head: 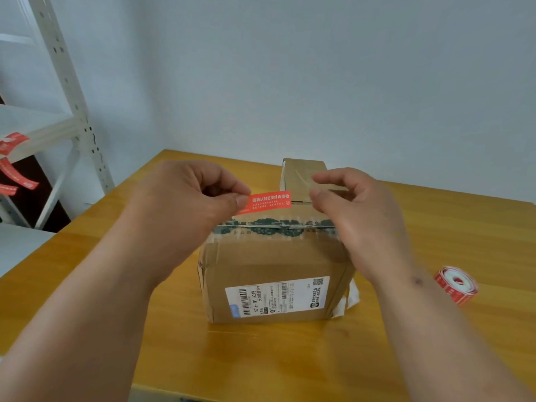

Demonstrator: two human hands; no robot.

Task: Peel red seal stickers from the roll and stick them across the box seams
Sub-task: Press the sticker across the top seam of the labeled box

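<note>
A brown cardboard box point(272, 265) with a white shipping label stands in the middle of the wooden table point(116, 256). Printed tape runs along its top front seam. My left hand point(185, 195) pinches the left end of a red seal sticker point(268, 201) between thumb and forefinger, holding it just above the box top. My right hand point(351, 204) hovers at the sticker's right end with fingers curled and apart, holding nothing. The roll of red stickers point(456, 284) lies on the table to the right of the box.
A smaller cardboard box point(304, 172) stands behind the main one. A grey metal shelf rack point(72, 111) stands at the left with several red stickers point(13, 158) hanging from its shelf edge. A pale wall closes the back.
</note>
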